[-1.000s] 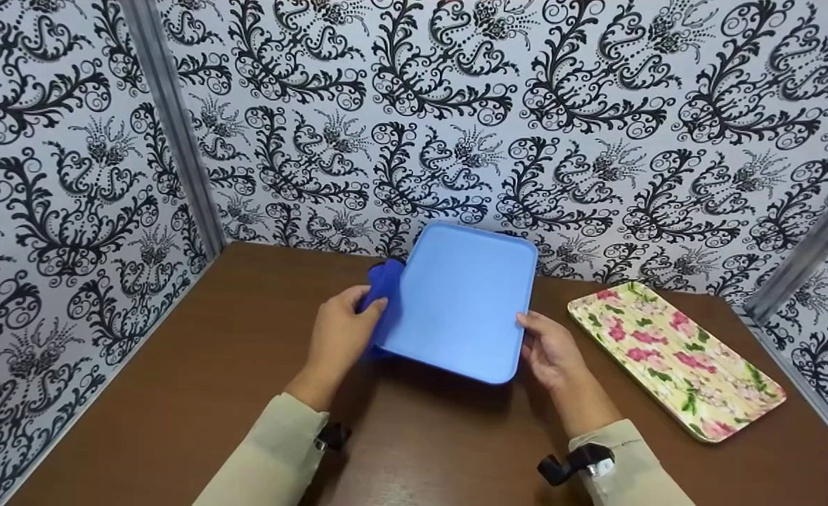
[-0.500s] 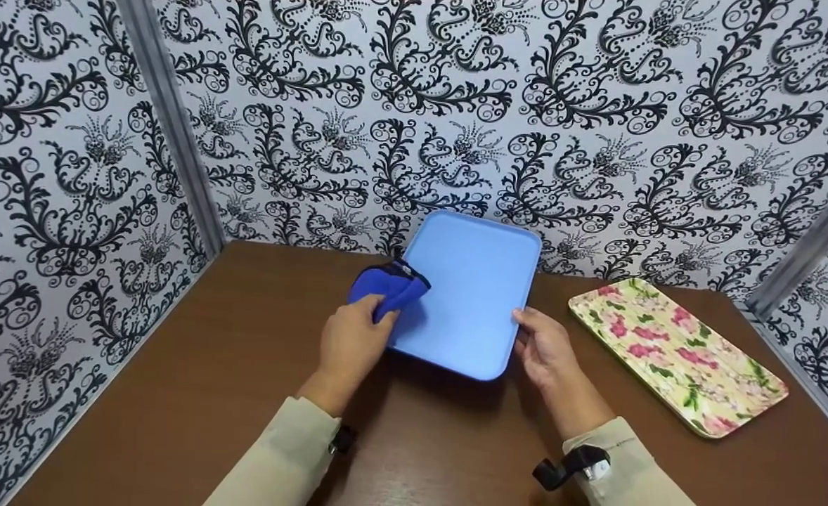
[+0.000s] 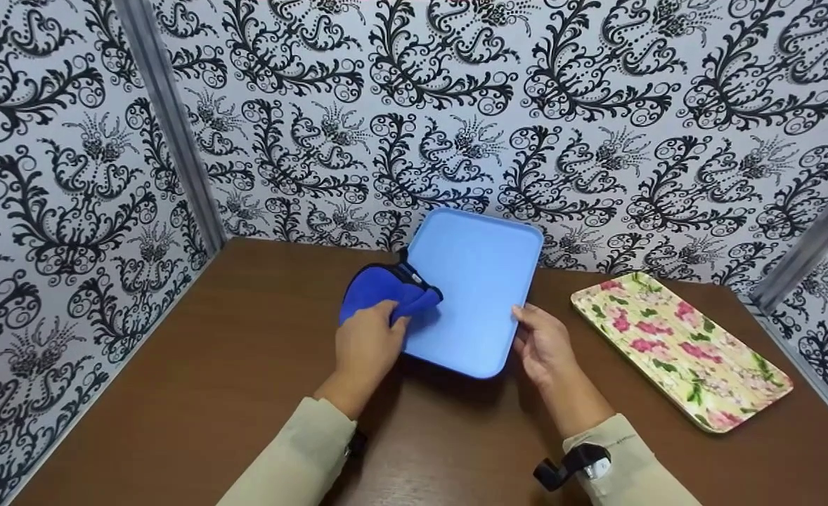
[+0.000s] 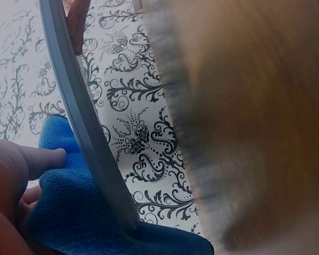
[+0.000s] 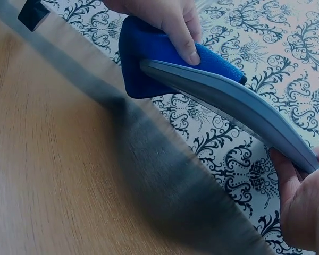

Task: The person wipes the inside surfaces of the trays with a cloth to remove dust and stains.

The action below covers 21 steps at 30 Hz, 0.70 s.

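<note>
A light blue rectangular tray (image 3: 481, 281) is held tilted up over the table in the head view. My right hand (image 3: 547, 344) pinches its right edge, thumb on the face and fingers behind. In my left hand (image 3: 368, 344) is a blue cloth (image 3: 375, 289) with dark edging, bunched between thumb and fingers. That cloth overlaps the tray's left side. Seen from the left wrist, the fleecy cloth (image 4: 69, 207) lies on both sides of the tray's rim (image 4: 87, 125). The right wrist view shows the tray edge (image 5: 239, 101) raised above the tabletop, with the cloth around its far end.
To the right, a second tray (image 3: 681, 351) with a pink and green floral pattern lies flat on the brown wooden table (image 3: 245, 365). Patterned black-and-white walls (image 3: 301, 126) stand behind and at the sides. Each wrist wears a black strap (image 3: 572, 464).
My left hand has moved right, bringing the cloth from the tray's left edge over onto its face, where it spreads wider. The tray has risen slightly; my right hand keeps its grip.
</note>
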{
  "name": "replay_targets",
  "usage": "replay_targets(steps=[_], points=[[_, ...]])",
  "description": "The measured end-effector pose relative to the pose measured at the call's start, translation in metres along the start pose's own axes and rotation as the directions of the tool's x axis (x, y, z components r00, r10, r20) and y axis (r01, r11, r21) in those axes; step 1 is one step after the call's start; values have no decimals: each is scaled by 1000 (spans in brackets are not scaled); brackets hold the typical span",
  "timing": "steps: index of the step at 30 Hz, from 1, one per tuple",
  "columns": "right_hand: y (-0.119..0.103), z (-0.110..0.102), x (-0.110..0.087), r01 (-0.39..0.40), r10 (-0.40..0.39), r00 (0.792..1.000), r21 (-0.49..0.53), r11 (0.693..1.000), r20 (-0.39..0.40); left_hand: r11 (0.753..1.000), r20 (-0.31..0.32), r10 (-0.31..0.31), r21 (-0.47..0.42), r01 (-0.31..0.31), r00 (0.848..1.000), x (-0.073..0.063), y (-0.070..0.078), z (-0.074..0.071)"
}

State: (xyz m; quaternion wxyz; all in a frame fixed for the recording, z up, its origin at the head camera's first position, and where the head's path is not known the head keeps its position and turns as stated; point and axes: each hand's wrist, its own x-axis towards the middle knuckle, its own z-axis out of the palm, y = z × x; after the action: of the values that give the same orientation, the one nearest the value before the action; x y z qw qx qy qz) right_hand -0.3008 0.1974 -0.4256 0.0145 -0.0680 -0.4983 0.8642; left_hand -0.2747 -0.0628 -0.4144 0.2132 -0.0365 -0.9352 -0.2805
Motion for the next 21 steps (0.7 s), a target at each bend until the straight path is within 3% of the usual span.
replay_targets(steps=[6, 12, 21], points=[[1, -2, 2, -1, 1, 1000, -4, 1000, 8, 1000, -23, -5, 20, 5, 1000, -1, 8, 4], [3, -4, 3, 5, -5, 1000, 7, 1000, -14, 998, -6, 58, -7, -58, 998, -3, 24, 14], [7, -2, 2, 3, -3, 1000, 15, 1000, -8, 996, 24, 73, -55, -72, 997, -9, 47, 24]])
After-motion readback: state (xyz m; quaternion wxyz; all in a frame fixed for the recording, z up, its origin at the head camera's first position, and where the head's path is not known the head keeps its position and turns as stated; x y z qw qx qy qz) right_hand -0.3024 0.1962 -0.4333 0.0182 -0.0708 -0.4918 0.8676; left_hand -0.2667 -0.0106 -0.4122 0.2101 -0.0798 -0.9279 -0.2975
